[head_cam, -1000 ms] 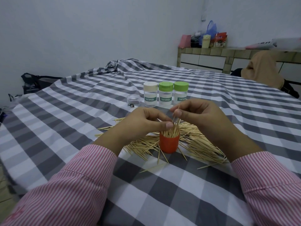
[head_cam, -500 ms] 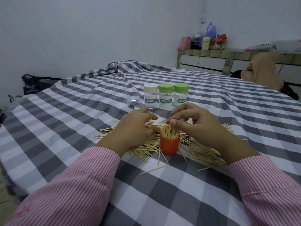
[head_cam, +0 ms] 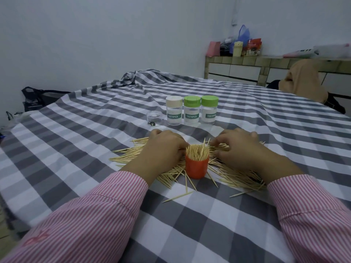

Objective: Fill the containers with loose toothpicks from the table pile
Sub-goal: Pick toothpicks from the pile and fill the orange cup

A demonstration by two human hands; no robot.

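An orange container point(head_cam: 196, 168) stands upright in the middle of the loose toothpick pile point(head_cam: 237, 177), packed with toothpicks point(head_cam: 197, 151) that stick out of its top. My left hand point(head_cam: 163, 147) lies on the pile just left of the container with its fingers curled downward; the fingertips are hidden. Just right of the container, my right hand point(head_cam: 239, 147) pinches a few toothpicks of the pile between thumb and curled fingers. Behind the hands stand three capped jars labelled TOOTHPICK: one beige-capped point(head_cam: 173, 112) and two green-capped point(head_cam: 191, 112) point(head_cam: 209, 112).
A small clear lidless jar point(head_cam: 153, 118) sits left of the capped jars. The grey-and-white checked cloth point(head_cam: 95, 149) covers the whole table. A few stray toothpicks point(head_cam: 178, 196) lie in front of the container. A tiled counter point(head_cam: 247, 69) with clutter stands at the back right.
Both hands have come down from above the container's mouth onto the pile, one on each side. The toothpicks that the hands held over the container now stand in it.
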